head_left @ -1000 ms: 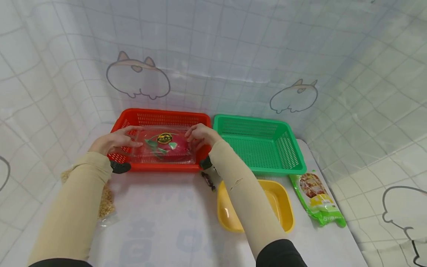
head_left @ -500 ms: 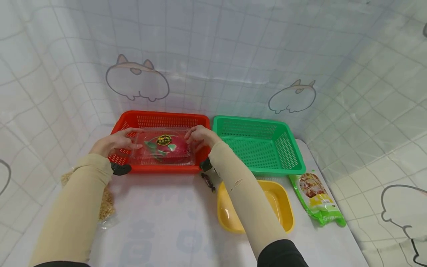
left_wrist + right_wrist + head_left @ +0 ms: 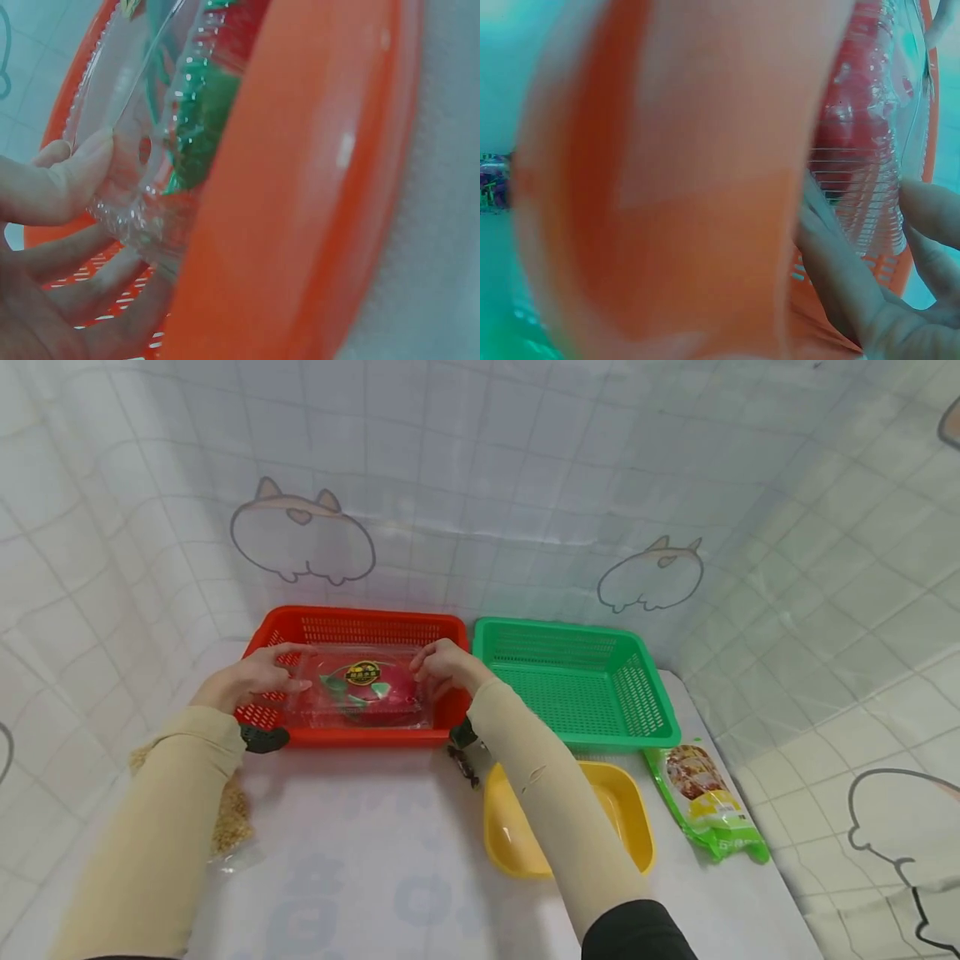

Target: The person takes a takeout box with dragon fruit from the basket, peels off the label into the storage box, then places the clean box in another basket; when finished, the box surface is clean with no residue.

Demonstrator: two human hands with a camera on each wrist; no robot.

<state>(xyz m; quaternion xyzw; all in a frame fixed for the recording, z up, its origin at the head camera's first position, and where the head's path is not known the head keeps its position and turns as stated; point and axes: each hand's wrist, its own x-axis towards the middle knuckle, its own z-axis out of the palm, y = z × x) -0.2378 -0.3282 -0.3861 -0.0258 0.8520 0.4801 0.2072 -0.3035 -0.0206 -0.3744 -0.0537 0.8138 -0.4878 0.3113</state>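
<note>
A clear plastic fruit box (image 3: 360, 708) with a black and yellow round label lies in the red basket (image 3: 375, 739). Through its lid shows a red fruit with green scales, like a dragon fruit (image 3: 401, 689). My left hand (image 3: 251, 678) grips the box's left end; in the left wrist view the thumb (image 3: 90, 157) presses the lid edge and the other fingers reach beneath. At the opposite end, my right hand (image 3: 447, 667) holds the box between thumb and fingers (image 3: 840, 277). The basket's rim hides part of the box in both wrist views.
A green basket (image 3: 562, 693) stands right of the red one. Nearer are a yellow basin (image 3: 626, 814), partly under my right forearm, and a green food packet (image 3: 705, 797). A small dark wrapped item (image 3: 463, 766) lies between. A bag of tan grains (image 3: 232, 818) sits left.
The head view has shifted slightly, so everything appears a little further left. Both hands keep their places at the ends of the fruit box, which stays in the red basket.
</note>
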